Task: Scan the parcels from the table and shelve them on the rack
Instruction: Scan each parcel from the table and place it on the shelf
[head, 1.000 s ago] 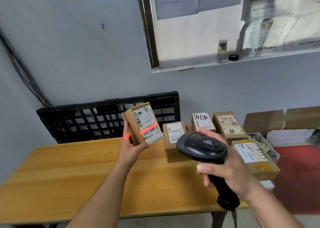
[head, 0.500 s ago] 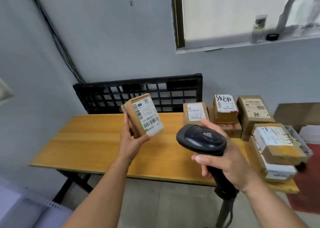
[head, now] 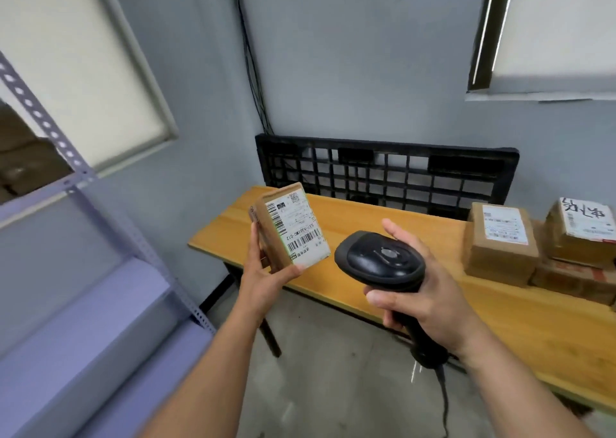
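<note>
My left hand [head: 263, 281] grips a small brown parcel [head: 288, 229] from below, its white barcode label facing me, held in the air off the table's left end. My right hand [head: 423, 297] grips the handle of a black barcode scanner [head: 380, 261], its head pointing toward the parcel. A grey-blue metal rack [head: 100, 287] with perforated uprights stands at the left. More brown labelled parcels [head: 500, 241] sit on the wooden table [head: 500, 321] at the right.
A black plastic pallet [head: 383, 171] leans against the wall behind the table. Cables run down the wall corner. The scanner's cord hangs to the concrete floor [head: 333, 371]. Cardboard boxes show on an upper rack level at far left.
The red scan line on the parcel label has gone out. The view has swung left, away from the table toward the rack, with both hands still holding parcel and scanner.
</note>
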Tool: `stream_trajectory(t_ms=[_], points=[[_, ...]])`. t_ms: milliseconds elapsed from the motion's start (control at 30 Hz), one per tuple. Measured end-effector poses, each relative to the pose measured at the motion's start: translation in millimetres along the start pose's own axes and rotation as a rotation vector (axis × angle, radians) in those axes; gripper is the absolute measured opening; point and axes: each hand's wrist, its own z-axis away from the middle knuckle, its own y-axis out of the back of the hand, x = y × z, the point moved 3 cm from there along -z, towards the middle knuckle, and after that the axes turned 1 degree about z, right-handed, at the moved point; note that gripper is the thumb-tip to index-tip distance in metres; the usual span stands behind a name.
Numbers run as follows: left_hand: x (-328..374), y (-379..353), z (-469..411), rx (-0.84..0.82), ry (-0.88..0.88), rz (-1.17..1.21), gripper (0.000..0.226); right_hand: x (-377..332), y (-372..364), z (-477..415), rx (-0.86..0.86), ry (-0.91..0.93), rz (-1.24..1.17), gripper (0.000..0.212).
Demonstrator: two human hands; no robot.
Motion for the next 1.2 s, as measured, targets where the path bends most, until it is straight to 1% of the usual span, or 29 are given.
stream_trajectory(t_ms=[100, 267, 400, 533, 633, 733, 967, 1200], points=[[-14.0, 56.5, 13.7, 0.042, 0.053, 0.063, 0.119, -5.2, -55.4, -12.1, -0.063, 0.03, 0.0, 0.094], [-32.5, 143.1, 40.8, 0.149, 0.075, 0.131, 0.114, -11.8, -149.8, -24.4, -0.144, 0.059, -0.048, 0.095], [-46.3, 206.3, 56.4, 0.21, 0.086, 0.119, 0.112, -8.9, -214.1, -32.1, -0.196, 0.068, -0.04, 0.099], [-64.0, 258.9, 71.4, 0.28, 0.075, 0.119, 0.096, -4.1, -274.8, -38.8, -0.199, 0.1, -0.022, 0.094], [-76.1, 290.3, 83.4, 0.345, 0.078, 0.118, 0.095, 2.5, -315.2, -41.8, -0.236, 0.093, -0.023, 0.092], [-83.7, 316.1, 91.4, 0.403, 0.081, 0.109, 0.095, 6.5, -345.6, -46.7, -0.29, 0.07, -0.027, 0.091], [-90.1, 359.0, 98.2, 0.573, 0.08, 0.096, 0.09, 8.4, -388.8, -76.6, -0.408, 0.081, -0.051, 0.092], [-73.1, 396.8, 104.4, 0.697, 0.084, 0.016, 0.086, -1.3, -427.2, -109.3, -0.574, 0.112, -0.101, 0.09]])
